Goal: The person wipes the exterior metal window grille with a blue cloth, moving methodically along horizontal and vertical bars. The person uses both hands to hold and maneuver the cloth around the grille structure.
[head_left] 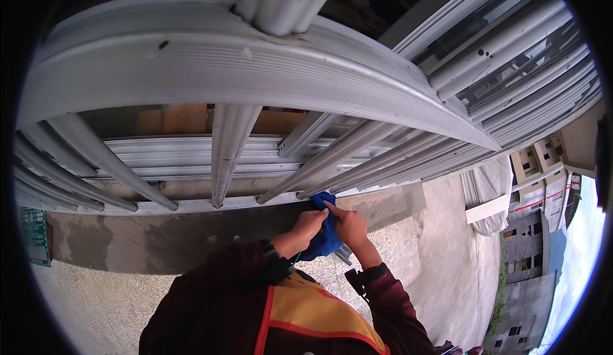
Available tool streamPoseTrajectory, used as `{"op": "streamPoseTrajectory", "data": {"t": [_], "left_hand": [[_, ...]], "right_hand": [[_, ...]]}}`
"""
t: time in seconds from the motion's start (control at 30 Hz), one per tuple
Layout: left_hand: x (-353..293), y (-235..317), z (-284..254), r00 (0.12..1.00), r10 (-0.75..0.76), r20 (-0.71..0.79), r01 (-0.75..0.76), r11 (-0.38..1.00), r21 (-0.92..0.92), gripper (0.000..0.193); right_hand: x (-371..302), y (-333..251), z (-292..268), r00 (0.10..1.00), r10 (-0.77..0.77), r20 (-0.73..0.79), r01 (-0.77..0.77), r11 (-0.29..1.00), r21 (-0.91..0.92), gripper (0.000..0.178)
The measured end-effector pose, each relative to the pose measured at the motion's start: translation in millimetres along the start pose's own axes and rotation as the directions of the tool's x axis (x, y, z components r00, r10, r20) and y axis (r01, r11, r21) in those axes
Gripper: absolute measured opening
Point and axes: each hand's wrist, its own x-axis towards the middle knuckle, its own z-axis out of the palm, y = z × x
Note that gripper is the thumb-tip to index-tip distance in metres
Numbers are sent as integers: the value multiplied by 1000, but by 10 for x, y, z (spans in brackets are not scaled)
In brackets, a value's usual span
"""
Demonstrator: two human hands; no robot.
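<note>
A blue cloth point(325, 239) hangs bunched between my hands, its top end against the lower rail point(191, 204) of a silvery metal window grille. My left hand point(301, 232) is closed on its left side, fingers pinched near the top. On the other side, my right hand point(350, 227) grips the cloth too, with the index finger pointing toward the upper fold. A grey piece point(344, 253) shows below the cloth; its kind cannot be made out. Slanting bars point(332, 157) of the grille run down to the rail close to my hands.
A broad ribbed metal rail point(211, 67) curves across in front of me, with a thick post point(284, 0) above it. Below the grille runs a dark, patchy ledge point(159, 243). A green sign point(35, 235) is at far left. Buildings point(527, 291) stand at right.
</note>
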Motion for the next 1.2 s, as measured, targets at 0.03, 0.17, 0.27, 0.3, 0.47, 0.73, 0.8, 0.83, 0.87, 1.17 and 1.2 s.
{"op": "streamPoseTrajectory", "data": {"t": [0.03, 0.17, 0.27, 0.3, 0.47, 0.73, 0.8, 0.83, 0.87, 1.17, 1.2], "left_hand": [[10, 23, 27, 999, -15, -40, 16, 1000, 9, 34], [34, 80, 78, 982, -71, -178, 65, 997, -39, 36], [132, 120, 118, 960, -103, -260, 103, 995, -17, 38], [172, 128, 130, 953, -107, -282, 112, 994, 3, 39], [292, 65, 192, 934, -110, -339, 40, 978, -206, 46], [359, 53, 498, 938, -20, -345, -191, 802, -566, 31], [404, 77, 558, 936, -10, -351, -231, 736, -637, 30], [419, 76, 565, 939, 1, -343, -239, 720, -652, 29], [426, 64, 567, 948, 22, -317, -241, 701, -671, 28], [469, -183, 515, 964, 24, -266, -202, 719, -665, 25], [475, -206, 524, 960, 53, -274, -226, 721, -655, 25]], "right_hand": [[93, 97, -18, 998, -57, 36, 57, 998, 1, 49], [377, 227, -156, 961, -245, 127, 252, 967, -43, 47], [522, 73, -217, 928, -322, 189, 356, 915, -190, 40], [563, 12, -221, 922, -327, 210, 370, 903, -220, 38], [815, -65, -283, 863, -347, 367, 459, 842, -283, 26], [1127, -72, -732, 747, -571, 341, 644, 750, -153, 22], [1194, -85, -771, 751, -566, 341, 646, 736, -201, 24], [1224, -84, -777, 745, -598, 295, 662, 718, -217, 25], [1254, -100, -742, 763, -616, 195, 645, 747, -164, 23], [1383, -98, -559, 679, -648, 343, 721, 676, -151, 9], [1396, -88, -553, 682, -648, 339, 720, 677, -153, 8]]}}
